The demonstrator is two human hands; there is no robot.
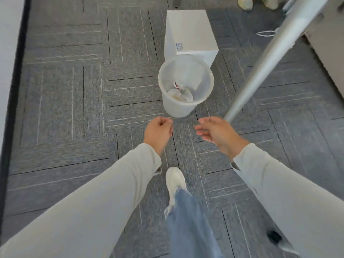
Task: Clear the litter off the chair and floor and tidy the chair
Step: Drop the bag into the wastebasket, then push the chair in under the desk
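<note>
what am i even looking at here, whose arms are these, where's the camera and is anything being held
There is no machine here. This single picture comes from a wide-angle camera worn on a person's head, looking forward and down, so the two sleeved arms are the wearer's own. On the grey carpet floor stands a translucent bin with crumpled litter at its bottom. Behind it is a white box. A slanted metal pole crosses the right side. The left hand has its fingers curled; whether it holds anything is hidden. The right hand is relaxed and holds nothing. A white shoe shows below. No chair is in view.
</note>
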